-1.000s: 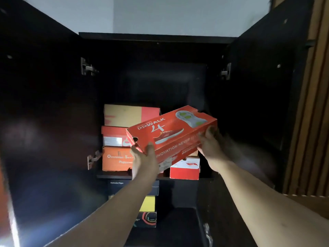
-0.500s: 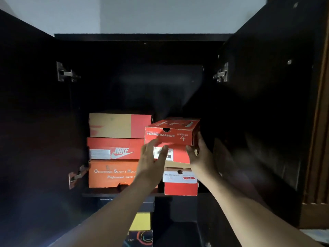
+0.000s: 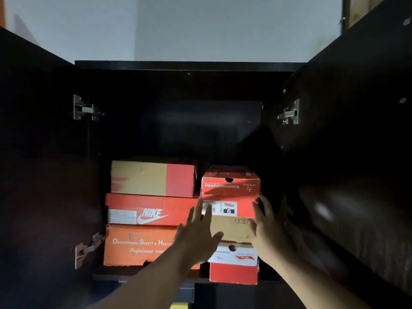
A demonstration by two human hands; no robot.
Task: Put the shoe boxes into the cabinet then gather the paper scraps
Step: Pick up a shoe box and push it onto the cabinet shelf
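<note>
Both forearms reach up into the dark wooden cabinet [image 3: 187,65], doors swung wide. The left hand [image 3: 196,233] and right hand [image 3: 267,228] hover with fingers spread, gripping nothing, before the right-hand stack. The red Skechers cardboard shoe box [image 3: 230,186] tops that stack near the shelf's front edge, dark open space above.

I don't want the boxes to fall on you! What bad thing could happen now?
The Skechers box sits on top of a tall, narrow stack, above a brown box and a white and red box that sticks out past the shelf edge. With both open hands, left hand and right hand, at its front, a hard push might topple it.
</note>
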